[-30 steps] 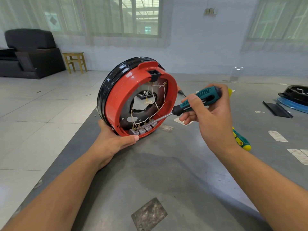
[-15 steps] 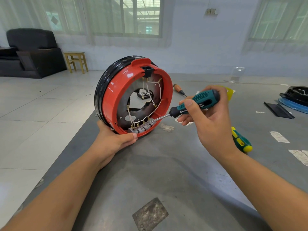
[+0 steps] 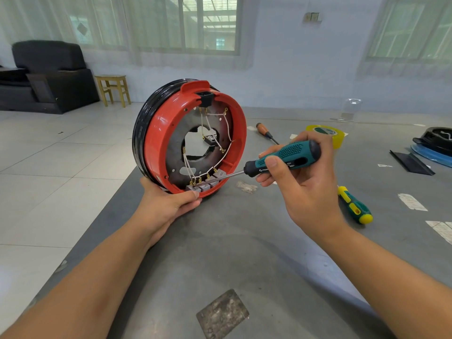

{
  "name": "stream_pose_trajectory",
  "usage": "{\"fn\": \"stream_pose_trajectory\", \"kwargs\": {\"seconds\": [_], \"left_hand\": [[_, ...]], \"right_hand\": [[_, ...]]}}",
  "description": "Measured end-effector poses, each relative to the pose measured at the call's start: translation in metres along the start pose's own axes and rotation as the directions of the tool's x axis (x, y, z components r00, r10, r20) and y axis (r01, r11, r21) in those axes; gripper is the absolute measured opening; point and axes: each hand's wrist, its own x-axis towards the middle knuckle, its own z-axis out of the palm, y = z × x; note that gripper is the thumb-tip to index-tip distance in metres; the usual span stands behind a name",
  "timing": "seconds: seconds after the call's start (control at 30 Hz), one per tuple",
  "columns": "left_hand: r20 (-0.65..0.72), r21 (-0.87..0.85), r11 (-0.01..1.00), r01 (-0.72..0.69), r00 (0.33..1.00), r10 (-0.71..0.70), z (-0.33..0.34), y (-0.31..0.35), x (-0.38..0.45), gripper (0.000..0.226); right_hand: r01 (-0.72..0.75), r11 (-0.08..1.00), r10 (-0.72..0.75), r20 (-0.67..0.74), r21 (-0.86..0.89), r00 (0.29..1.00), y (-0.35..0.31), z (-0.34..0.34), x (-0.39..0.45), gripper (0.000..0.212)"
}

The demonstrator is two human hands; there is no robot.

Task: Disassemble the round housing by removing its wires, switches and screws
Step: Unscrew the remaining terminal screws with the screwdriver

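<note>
The round housing [image 3: 156, 143], red inside with a black outer rim, stands on edge at the left border of the grey table [image 3: 244, 253]. White wires [image 3: 208, 123] with brass terminals run across its dark metal plate to a row of grey switches [image 3: 208, 184] at the bottom. My left hand [image 3: 168, 204] grips the housing from below, thumb on the red rim. My right hand [image 3: 300, 182] holds a teal-and-black screwdriver [image 3: 286, 157]; its shaft tip reaches the terminals by the switches.
On the table to the right lie a green-and-yellow screwdriver [image 3: 354, 206], an orange-handled screwdriver [image 3: 265, 132], a yellow tape roll [image 3: 327, 134], a black strip [image 3: 411, 162] and black and blue parts [image 3: 435, 145]. A metal patch [image 3: 222, 314] sits near me. Tiled floor drops off left.
The housing has turned a little, so its open face points more toward me. The screwdriver tip has slid left along the switch row to the terminals. My left hand keeps its grip.
</note>
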Motion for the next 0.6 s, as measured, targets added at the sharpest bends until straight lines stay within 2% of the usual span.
{"fn": "stream_pose_trajectory", "kwargs": {"seconds": [0.37, 0.6], "left_hand": [[-0.026, -0.061, 0.998, 0.03, 0.999, -0.032, 0.0024, 0.0048, -0.0009, 0.084], [-0.01, -0.077, 0.997, 0.027, 1.0, -0.028, 0.003, 0.0058, -0.0029, 0.08]], "right_hand": [[0.089, 0.995, -0.087, 0.059, -0.041, 0.994, -0.002, 0.0035, -0.0057, 0.037], [0.034, 0.999, -0.034, 0.011, -0.007, 0.999, -0.0027, 0.0045, -0.0039, 0.036]]}}
